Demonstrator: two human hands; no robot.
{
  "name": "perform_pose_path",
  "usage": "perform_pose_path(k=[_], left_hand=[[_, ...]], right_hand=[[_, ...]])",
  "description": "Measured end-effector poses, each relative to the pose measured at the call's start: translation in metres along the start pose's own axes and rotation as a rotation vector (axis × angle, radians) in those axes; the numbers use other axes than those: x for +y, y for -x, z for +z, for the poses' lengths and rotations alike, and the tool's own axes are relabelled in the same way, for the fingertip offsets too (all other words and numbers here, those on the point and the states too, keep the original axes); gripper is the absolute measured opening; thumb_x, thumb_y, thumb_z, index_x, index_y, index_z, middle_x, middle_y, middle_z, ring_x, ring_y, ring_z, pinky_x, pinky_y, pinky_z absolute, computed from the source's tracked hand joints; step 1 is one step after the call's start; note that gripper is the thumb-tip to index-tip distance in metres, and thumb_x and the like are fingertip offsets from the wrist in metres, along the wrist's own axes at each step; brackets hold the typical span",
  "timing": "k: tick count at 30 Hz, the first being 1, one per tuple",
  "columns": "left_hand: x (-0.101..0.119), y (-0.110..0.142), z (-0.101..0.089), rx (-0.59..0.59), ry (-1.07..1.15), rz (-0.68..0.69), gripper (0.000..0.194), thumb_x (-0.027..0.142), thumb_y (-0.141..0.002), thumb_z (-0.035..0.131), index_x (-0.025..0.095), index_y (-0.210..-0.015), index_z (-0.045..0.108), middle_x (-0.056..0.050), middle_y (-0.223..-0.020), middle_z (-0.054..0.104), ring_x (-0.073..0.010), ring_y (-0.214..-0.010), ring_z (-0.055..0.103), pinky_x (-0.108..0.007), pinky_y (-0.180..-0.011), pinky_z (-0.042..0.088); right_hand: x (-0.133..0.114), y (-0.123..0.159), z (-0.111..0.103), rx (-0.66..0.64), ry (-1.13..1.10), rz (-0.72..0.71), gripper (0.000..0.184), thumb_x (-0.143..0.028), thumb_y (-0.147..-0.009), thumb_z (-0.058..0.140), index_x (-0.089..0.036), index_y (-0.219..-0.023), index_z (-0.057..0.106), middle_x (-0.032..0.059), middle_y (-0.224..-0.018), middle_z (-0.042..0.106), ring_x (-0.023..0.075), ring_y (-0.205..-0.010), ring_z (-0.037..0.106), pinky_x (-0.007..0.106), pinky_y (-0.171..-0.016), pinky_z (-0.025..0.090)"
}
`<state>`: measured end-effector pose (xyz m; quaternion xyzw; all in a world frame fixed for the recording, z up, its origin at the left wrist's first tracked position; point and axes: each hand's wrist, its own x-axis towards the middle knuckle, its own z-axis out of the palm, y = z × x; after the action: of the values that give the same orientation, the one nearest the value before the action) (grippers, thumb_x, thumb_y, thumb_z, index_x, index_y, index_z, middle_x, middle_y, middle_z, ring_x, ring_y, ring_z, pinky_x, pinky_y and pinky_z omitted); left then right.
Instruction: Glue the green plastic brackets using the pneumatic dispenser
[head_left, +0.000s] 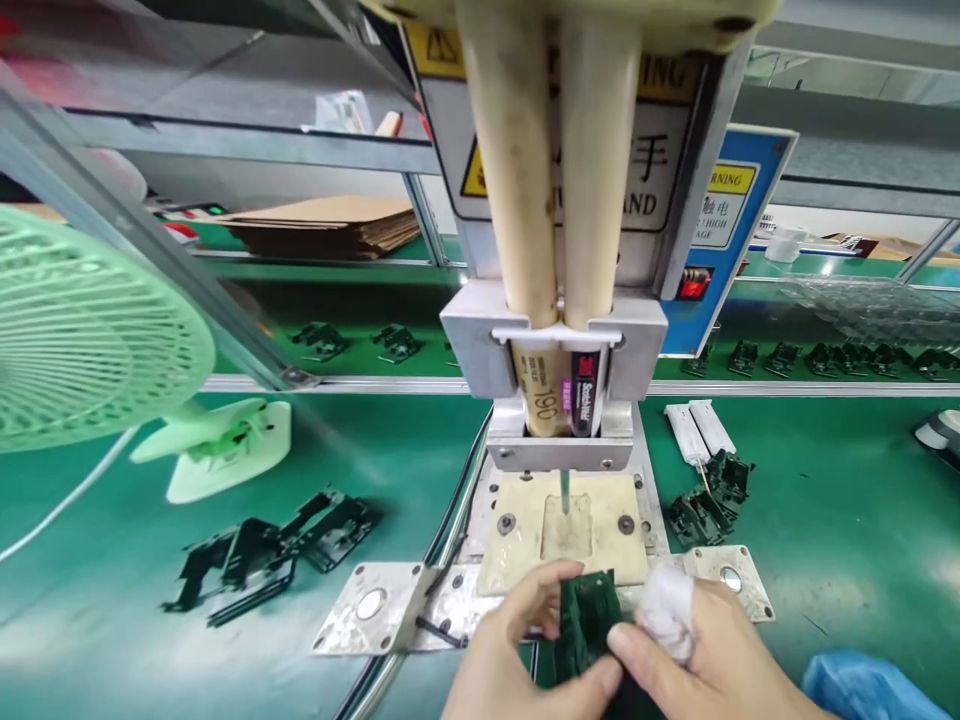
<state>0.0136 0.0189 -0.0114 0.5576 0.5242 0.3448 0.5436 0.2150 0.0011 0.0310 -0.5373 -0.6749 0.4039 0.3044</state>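
Observation:
My left hand (510, 650) and my right hand (705, 660) both grip a small dark green plastic part (589, 620) at the bottom middle of the view. The right hand also has a wad of white tissue (667, 605) tucked against its fingers. The part sits just in front of a glue dispenser's base plate (525, 530), below the thin metal nozzle (564, 492). Above the nozzle stand two cream adhesive cartridges (555, 200) clamped in a metal bracket (465, 340).
A pale green fan (82, 330) stands at the left. Dark plastic parts lie in a heap at the left (277, 550) and beside the dispenser at the right (709, 500), next to two white tubes (701, 430). More parts line the conveyor (825, 358) behind. Blue plastic (870, 690) lies at bottom right.

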Motion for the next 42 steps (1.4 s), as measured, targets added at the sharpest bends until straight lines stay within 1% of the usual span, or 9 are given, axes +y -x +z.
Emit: perform_pose_path(k=[6,10,16,20,23,26,29,34,42], left_hand=[[0.022,-0.048,-0.032,-0.217,0.293,-0.326,0.066,0.038,-0.052,0.095,0.016,-0.106,0.065,-0.011,-0.107,0.074,-0.0283,-0.103,0.068,-0.037,-0.09,0.052],[0.037,-0.073,-0.04,-0.273,0.253,-0.227,0.061,0.033,-0.051,0.096,0.016,-0.101,0.065,-0.011,-0.107,0.073,-0.0285,-0.108,0.066,-0.042,-0.099,0.049],[0.026,-0.087,-0.033,-0.241,0.008,0.094,0.062,0.031,-0.061,0.091,0.02,-0.113,0.06,-0.015,-0.13,0.063,-0.0317,-0.125,0.059,-0.05,-0.111,0.042],[0.029,-0.077,-0.049,-0.237,-0.396,0.247,0.069,0.041,-0.067,0.086,0.022,-0.127,0.059,-0.015,-0.144,0.055,-0.0373,-0.136,0.048,-0.054,-0.116,0.038],[0.032,-0.059,-0.084,-0.021,-0.617,0.268,0.081,0.058,-0.069,0.077,0.022,-0.138,0.055,-0.014,-0.151,0.049,-0.0423,-0.14,0.042,-0.054,-0.112,0.043],[0.021,-0.038,-0.124,0.203,-0.54,0.063,0.075,0.068,-0.078,0.063,0.026,-0.14,0.054,-0.012,-0.147,0.054,-0.0401,-0.123,0.06,-0.045,-0.085,0.061],[-0.003,-0.022,-0.149,0.204,-0.329,-0.14,0.072,0.072,-0.071,0.069,0.023,-0.124,0.066,-0.014,-0.132,0.066,-0.0355,-0.109,0.068,-0.035,-0.073,0.062],[-0.028,-0.011,-0.143,0.297,-0.045,-0.2,0.074,0.073,-0.061,0.079,0.018,-0.11,0.069,-0.012,-0.111,0.074,-0.0231,-0.08,0.067,-0.027,-0.064,0.057],[-0.037,-0.009,-0.128,0.374,0.312,-0.174,0.065,0.06,-0.065,0.084,0.018,-0.11,0.065,-0.008,-0.105,0.07,-0.0178,-0.078,0.065,-0.023,-0.065,0.053]], right_hand=[[0.021,0.034,0.001,0.489,-0.21,0.386,0.049,-0.067,-0.083,0.059,-0.021,-0.068,0.052,-0.003,-0.055,0.043,0.0146,-0.047,0.045,0.023,-0.042,0.037],[0.037,0.042,-0.006,0.709,-0.24,0.494,0.051,-0.07,-0.074,0.068,-0.02,-0.071,0.058,-0.0022,-0.056,0.049,0.0154,-0.049,0.049,0.021,-0.041,0.041],[0.069,0.044,-0.02,0.949,-0.248,0.606,0.055,-0.071,-0.067,0.074,-0.018,-0.078,0.063,0.0036,-0.069,0.063,0.0192,-0.059,0.057,0.022,-0.046,0.05],[0.089,0.042,-0.017,0.95,-0.269,0.598,0.058,-0.072,-0.067,0.076,-0.017,-0.079,0.061,0.0018,-0.066,0.059,0.0167,-0.056,0.052,0.022,-0.042,0.048],[0.101,0.037,-0.014,0.889,-0.311,0.596,0.059,-0.071,-0.062,0.081,-0.019,-0.072,0.054,-0.0014,-0.056,0.052,0.0126,-0.047,0.042,0.021,-0.035,0.039],[0.102,0.033,-0.013,0.834,-0.419,0.585,0.059,-0.063,-0.059,0.087,-0.02,-0.07,0.049,-0.0032,-0.054,0.05,0.0093,-0.043,0.035,0.019,-0.033,0.03],[0.096,0.031,-0.013,0.822,-0.462,0.607,0.059,-0.06,-0.056,0.089,-0.019,-0.069,0.049,-0.0036,-0.054,0.049,0.0088,-0.044,0.034,0.018,-0.035,0.029],[0.086,0.032,-0.013,0.856,-0.411,0.652,0.058,-0.063,-0.059,0.087,-0.018,-0.073,0.054,-0.0017,-0.057,0.053,0.0114,-0.048,0.039,0.019,-0.036,0.032],[0.091,0.034,-0.011,0.873,-0.317,0.622,0.056,-0.066,-0.06,0.083,-0.019,-0.076,0.057,-0.003,-0.052,0.047,0.013,-0.043,0.038,0.023,-0.033,0.033]])
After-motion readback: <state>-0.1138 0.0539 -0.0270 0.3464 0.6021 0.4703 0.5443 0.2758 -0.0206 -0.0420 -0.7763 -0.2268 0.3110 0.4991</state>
